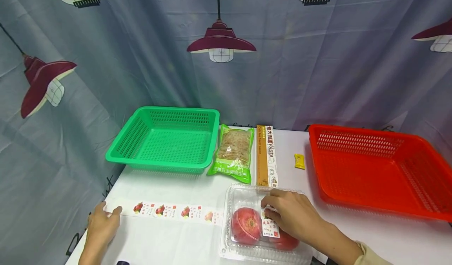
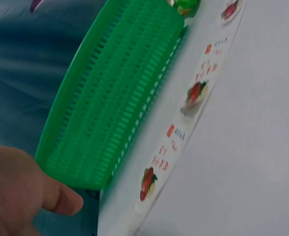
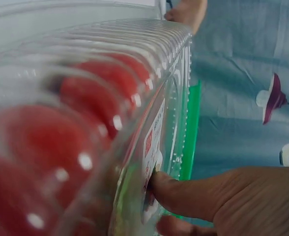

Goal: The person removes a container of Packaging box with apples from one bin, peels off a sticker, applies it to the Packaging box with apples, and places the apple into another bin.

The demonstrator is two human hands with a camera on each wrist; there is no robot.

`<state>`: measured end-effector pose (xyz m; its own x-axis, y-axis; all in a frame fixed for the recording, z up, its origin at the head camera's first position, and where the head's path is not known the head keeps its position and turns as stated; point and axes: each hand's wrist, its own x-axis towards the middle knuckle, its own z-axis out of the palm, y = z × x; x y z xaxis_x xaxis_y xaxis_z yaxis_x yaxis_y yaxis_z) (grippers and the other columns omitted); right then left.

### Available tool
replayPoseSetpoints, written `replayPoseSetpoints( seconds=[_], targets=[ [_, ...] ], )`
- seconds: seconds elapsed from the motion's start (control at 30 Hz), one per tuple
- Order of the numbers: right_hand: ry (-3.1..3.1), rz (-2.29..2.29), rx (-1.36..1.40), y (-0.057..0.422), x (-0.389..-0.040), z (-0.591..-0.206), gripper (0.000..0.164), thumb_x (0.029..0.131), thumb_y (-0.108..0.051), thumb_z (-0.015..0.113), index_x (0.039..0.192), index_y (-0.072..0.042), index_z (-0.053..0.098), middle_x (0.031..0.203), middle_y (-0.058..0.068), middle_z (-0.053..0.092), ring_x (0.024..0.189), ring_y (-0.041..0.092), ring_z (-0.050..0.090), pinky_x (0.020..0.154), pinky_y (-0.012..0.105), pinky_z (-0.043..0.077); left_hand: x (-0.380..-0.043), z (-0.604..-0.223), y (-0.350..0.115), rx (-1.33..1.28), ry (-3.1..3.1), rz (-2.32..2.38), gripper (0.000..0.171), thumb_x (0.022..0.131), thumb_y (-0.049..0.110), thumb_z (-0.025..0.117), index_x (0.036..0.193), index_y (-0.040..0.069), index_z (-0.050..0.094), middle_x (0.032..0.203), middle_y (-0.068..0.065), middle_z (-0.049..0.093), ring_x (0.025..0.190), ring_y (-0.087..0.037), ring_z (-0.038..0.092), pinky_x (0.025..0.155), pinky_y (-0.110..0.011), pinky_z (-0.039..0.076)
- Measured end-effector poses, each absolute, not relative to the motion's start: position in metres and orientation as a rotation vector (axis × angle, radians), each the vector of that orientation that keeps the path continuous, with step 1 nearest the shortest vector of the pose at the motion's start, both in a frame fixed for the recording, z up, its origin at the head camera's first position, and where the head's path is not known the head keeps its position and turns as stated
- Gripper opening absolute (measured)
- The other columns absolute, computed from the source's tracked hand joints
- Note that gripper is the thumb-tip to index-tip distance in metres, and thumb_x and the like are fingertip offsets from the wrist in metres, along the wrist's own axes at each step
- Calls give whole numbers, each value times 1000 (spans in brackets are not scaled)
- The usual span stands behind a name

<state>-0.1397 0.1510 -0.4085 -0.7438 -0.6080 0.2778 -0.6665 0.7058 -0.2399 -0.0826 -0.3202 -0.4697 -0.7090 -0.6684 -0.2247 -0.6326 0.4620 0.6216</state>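
A clear plastic box [image 1: 234, 192] with round red fruits [image 1: 246, 226] inside lies at the front middle. On its lid lies a white sticker [image 1: 270, 229] with printed fruit and red characters. My right hand [image 1: 291, 212] bends over the lid, its thumb pressing the sticker in the right wrist view. The hand covers the sticker's far end. At the left, my left hand [image 1: 102, 225] rests at the end of a strip of stickers [image 1: 169, 211], thumb and forefinger spread apart. The strip runs from this hand towards the box.
Behind the strip stands a green basket [image 1: 166, 139]; a red basket [image 1: 374, 170] stands at the right. Between them lie a green-edged food packet [image 1: 234, 153], a long pasta box [image 1: 266, 155] and a small yellow packet [image 1: 299, 161]. A printed curtain [image 1: 268, 80] hangs behind the table.
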Motion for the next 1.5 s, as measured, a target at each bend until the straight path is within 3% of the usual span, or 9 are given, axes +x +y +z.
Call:
replayPoseSetpoints(
  seconds=[0.1, 0.2, 0.37, 0.47, 0.6, 0.9, 1.2, 1.3, 1.5],
  targets=[
    [-2700, 379, 1038, 152, -138, -408, 20, 69, -19, 89, 80, -29, 75, 82, -12, 50, 68, 9, 50, 47, 23, 37, -81, -462, -314, 1146, -2704, -1046, 79, 97, 30, 49, 151, -9, 7, 139, -48, 8, 121, -69, 25, 94, -73, 28],
    [-2678, 338, 1058, 154, -135, -407, 20, 67, -22, 89, 78, -29, 74, 81, -11, 44, 69, 9, 45, 45, 21, 33, -79, -452, -302, 1019, -2751, -975, 77, 97, 30, 51, 151, -8, 12, 139, -46, 8, 113, -70, 32, 85, -73, 33],
    [-2682, 437, 1125, 158, -127, -407, 24, 66, -21, 90, 84, -31, 77, 70, -17, 37, 58, 1, 37, 44, 19, 28, -70, -441, -251, 627, -2783, -1074, 54, 100, 17, 52, 148, 0, 34, 137, -35, 30, 90, -40, 55, 73, -53, 45],
    [-2739, 541, 1165, 161, -124, -407, 28, 69, -21, 89, 92, -33, 80, 66, -19, 36, 56, -2, 33, 45, 18, 26, -62, -444, -210, 389, -2788, -1277, 45, 100, 14, 55, 143, 6, 45, 133, -23, 44, 78, -19, 54, 68, -35, 45],
    [-2752, 632, 1220, 165, -121, -408, 27, 71, -22, 88, 95, -33, 80, 66, -20, 38, 57, -3, 34, 45, 17, 26, -57, -449, -164, 98, -2787, -1495, 40, 101, 19, 56, 140, 11, 50, 131, -15, 49, 76, -12, 54, 68, -28, 45],
    [-2860, 837, 1236, 183, -114, -408, 24, 78, -22, 85, 99, -33, 80, 74, -24, 46, 63, -5, 42, 50, 14, 38, -66, -452, -120, -286, -2898, -1647, 58, 103, 38, 50, 148, 4, 36, 129, -14, 49, 69, -5, 47, 65, -28, 42],
    [-2903, 515, 990, 186, -118, -407, 35, 76, -22, 84, 108, -35, 77, 69, -19, 36, 58, -1, 36, 46, 17, 32, -70, -454, -111, -284, -2798, -2048, 75, 97, 29, 62, 150, -8, 24, 126, -19, 47, 61, -11, 58, 57, -28, 49],
    [-2979, 450, 957, 184, -119, -407, 41, 78, -23, 82, 115, -38, 73, 69, -19, 37, 58, 1, 37, 47, 19, 34, -71, -455, -111, -251, -2765, -2166, 80, 97, 26, 63, 154, -3, 15, 126, -20, 45, 57, -13, 59, 53, -29, 50],
    [-2990, 343, 956, 183, -117, -410, 48, 81, -24, 79, 123, -44, 67, 70, -19, 38, 61, 3, 36, 54, 23, 33, -71, -457, -108, -403, -2759, -2048, 77, 99, 24, 59, 159, 26, 11, 134, -29, 39, 49, 0, 43, 47, -26, 46]
  ],
)
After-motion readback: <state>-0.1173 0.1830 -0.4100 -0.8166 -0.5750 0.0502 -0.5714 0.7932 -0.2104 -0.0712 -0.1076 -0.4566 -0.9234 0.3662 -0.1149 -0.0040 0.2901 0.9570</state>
